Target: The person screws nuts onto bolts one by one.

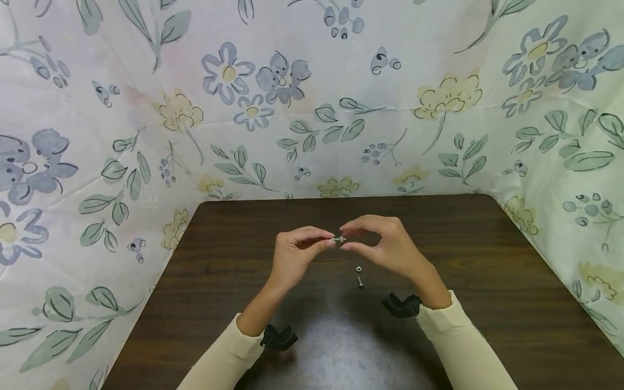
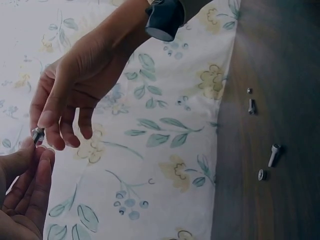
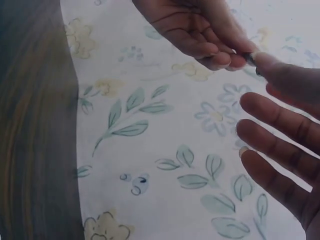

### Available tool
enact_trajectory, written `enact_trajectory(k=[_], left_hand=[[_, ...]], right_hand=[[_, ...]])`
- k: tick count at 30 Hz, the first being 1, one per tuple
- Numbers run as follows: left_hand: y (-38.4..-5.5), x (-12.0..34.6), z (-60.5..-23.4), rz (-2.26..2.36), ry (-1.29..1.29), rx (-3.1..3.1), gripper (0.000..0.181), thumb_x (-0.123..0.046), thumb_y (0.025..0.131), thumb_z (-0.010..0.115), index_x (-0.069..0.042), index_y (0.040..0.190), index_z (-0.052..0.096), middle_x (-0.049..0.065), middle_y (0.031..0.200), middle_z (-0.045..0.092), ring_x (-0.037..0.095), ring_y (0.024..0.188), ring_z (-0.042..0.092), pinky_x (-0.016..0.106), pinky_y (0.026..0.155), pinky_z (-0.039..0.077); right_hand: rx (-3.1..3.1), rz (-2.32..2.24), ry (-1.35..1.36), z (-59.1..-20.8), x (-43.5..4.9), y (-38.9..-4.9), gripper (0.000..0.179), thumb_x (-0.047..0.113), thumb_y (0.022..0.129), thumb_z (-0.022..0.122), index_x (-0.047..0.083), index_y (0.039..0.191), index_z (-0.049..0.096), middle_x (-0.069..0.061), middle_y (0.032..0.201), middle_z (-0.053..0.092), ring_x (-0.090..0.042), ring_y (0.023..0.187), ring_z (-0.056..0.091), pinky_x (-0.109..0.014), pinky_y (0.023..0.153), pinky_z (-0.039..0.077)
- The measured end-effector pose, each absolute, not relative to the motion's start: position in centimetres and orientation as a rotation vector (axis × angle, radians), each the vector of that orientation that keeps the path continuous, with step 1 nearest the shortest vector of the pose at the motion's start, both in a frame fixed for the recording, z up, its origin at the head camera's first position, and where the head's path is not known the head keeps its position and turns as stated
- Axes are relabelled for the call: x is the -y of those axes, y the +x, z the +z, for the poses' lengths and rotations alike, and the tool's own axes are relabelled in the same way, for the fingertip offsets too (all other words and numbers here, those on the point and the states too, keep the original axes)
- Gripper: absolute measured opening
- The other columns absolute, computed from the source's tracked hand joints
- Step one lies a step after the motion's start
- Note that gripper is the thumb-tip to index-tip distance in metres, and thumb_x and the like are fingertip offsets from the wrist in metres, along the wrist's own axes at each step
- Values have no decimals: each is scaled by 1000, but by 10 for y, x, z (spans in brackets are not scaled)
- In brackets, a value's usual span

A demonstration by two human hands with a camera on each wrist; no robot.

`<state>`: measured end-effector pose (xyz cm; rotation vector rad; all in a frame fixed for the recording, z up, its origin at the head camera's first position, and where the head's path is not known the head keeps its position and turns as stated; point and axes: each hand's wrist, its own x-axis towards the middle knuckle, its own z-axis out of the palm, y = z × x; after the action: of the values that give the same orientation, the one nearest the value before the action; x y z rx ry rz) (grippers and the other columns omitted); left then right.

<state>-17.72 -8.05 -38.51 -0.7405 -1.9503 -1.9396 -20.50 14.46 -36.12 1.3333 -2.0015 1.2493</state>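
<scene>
My left hand [image 1: 298, 254] pinches a small metal bolt [image 1: 336, 239] between thumb and index finger, its shaft pointing right. A nut [image 1: 343, 239] sits on the bolt toward its right end. Around that nut, the thumb and index fingertips of my right hand [image 1: 390, 244] stand slightly apart, one above and one below it. In the right wrist view the right hand's other fingers [image 3: 270, 115] are spread and loosely extended. The left fingers hide part of the bolt.
On the dark wooden table [image 1: 219, 281], a loose nut [image 1: 358, 269] and a bolt [image 1: 361, 282] lie below the hands. The left wrist view shows a second bolt [image 2: 274, 155] and a ring-shaped nut [image 2: 261, 174]. A floral cloth [image 1: 312, 151] hangs behind the table.
</scene>
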Motion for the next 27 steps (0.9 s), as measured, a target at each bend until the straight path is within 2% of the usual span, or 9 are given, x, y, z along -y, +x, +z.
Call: enact_trajectory(k=[5,10,19,27], left_hand=[[-177,81,-386,-1954,-752,1939,8,-4,88,79,-2,96,80,9,92,76,25,80,73,38,73,62],[-176,80,-386,-1963,-760,1932,8,-3,88,78,-1,96,80,10,93,76,25,82,73,38,73,62],[-176,80,-386,-1950,-760,1928,9,0,87,78,-1,96,80,11,92,75,24,81,73,36,73,62],[-176,80,-385,-1935,-771,1927,8,-3,87,79,-3,95,80,8,91,76,26,80,73,37,71,62]], right_hand=[[2005,1232,1374,-360,-142,-205,32,-6,75,86,9,102,78,2,98,75,-14,85,70,-23,77,57],[1996,1236,1385,-362,-141,-204,31,-8,75,85,9,101,78,2,94,75,-12,83,70,-21,73,56],[2114,1249,1335,-363,-138,-200,10,2,91,76,10,95,77,1,88,75,-8,78,68,-25,70,57],[2148,1216,1285,-366,-133,-199,26,-2,97,65,15,78,73,6,75,70,-10,67,63,-26,61,52]])
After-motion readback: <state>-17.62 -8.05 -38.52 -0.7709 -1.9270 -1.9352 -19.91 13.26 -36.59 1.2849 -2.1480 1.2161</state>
